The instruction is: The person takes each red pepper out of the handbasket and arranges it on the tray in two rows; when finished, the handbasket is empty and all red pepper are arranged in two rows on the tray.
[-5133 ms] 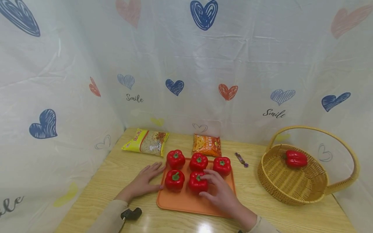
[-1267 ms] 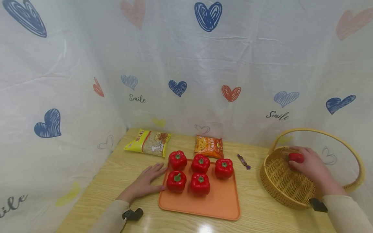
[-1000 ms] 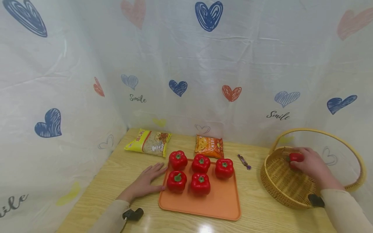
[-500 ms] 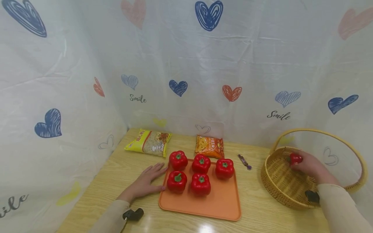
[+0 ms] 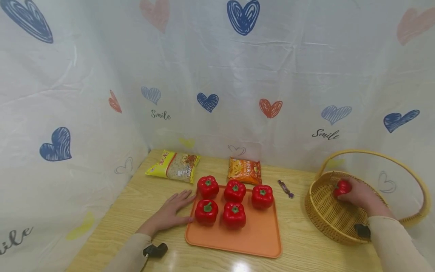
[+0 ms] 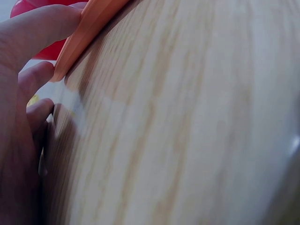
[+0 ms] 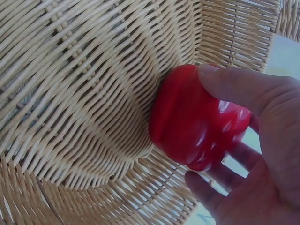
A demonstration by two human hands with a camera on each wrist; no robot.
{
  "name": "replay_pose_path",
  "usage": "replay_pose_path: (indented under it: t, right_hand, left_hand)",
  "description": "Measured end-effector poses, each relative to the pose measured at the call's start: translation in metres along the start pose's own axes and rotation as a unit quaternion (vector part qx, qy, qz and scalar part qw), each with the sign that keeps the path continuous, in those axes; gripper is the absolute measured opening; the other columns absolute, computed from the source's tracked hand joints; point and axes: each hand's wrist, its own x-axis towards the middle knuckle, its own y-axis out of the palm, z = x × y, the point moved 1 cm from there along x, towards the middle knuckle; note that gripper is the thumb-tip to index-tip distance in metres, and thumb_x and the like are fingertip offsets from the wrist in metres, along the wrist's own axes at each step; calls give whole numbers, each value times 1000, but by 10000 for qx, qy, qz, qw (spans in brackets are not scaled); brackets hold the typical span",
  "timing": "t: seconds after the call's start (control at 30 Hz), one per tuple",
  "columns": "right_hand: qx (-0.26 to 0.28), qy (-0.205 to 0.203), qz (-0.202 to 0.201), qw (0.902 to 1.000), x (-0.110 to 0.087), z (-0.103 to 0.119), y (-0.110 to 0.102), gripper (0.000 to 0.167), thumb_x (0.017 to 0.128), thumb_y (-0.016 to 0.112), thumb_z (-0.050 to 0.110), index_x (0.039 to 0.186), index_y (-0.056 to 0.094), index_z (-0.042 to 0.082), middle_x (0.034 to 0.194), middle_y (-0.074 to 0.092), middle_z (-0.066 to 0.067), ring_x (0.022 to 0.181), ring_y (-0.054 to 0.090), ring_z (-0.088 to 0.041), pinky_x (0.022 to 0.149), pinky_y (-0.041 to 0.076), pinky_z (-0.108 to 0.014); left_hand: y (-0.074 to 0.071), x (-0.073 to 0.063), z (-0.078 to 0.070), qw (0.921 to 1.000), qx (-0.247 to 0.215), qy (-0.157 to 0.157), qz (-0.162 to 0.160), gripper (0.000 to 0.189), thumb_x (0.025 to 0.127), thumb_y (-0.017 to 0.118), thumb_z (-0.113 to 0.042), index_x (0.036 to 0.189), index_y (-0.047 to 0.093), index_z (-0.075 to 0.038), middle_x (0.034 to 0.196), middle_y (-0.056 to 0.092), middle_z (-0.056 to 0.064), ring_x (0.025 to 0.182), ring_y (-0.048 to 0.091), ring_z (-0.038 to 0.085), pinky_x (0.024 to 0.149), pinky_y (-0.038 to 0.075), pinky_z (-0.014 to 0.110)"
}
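In the head view my right hand reaches into the wicker basket at the right and grips a red bell pepper. The right wrist view shows the thumb on the near side of this pepper and the other fingers around its far side, close against the woven wall. My left hand lies flat at the left edge of the orange tray, thumb and fingertips touching its rim, fingers spread. On the tray stand several red bell peppers in two rows, the front middle pepper among them.
A yellow food bag lies at the back left and an orange snack packet behind the tray. Between tray and basket is a purple wrapped candy. The arched basket handle rises over my right hand. A heart-printed curtain surrounds the table.
My right hand has gone from the front middle pepper on the tray to the basket and taken hold of the pepper there, lately tilting its stem side more upward. The left hand stays put.
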Motion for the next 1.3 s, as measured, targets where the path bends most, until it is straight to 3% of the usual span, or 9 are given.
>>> replay_pose_path:
  t: [0.6,0.87,1.13,1.3]
  right_hand:
    - [-411,-55,-96,9991,-4,5,-5,77,82,82,23,131,40,-20,112,55,-43,99,58,-55,84,51,-65]
    - [-379,-79,-225,9990,-5,3,-6,71,81,83,25,121,45,-21,97,63,-31,88,63,-43,78,54,-58]
    - [-551,70,-177,9983,-9,3,-7,71,85,78,25,128,43,-18,108,57,-39,93,60,-50,80,52,-62]
    - [-609,13,-234,9979,-11,5,-8,66,85,78,26,125,46,-17,104,59,-35,89,61,-44,77,53,-59]
  left_hand:
    - [0,-1,2,9999,-72,-79,27,83,87,71,-58,156,44,-20,165,31,8,155,18,32,125,9,53]
    - [0,-1,2,9999,-61,-102,23,83,87,71,-59,156,44,-20,165,31,8,155,18,31,125,9,52]
    - [-1,-1,0,10000,-41,-74,25,82,88,71,-58,156,44,-20,165,31,9,155,19,32,124,10,54]
    - [0,0,-1,10000,-12,42,-44,81,89,70,-57,155,45,-17,164,33,12,153,21,36,124,11,58]
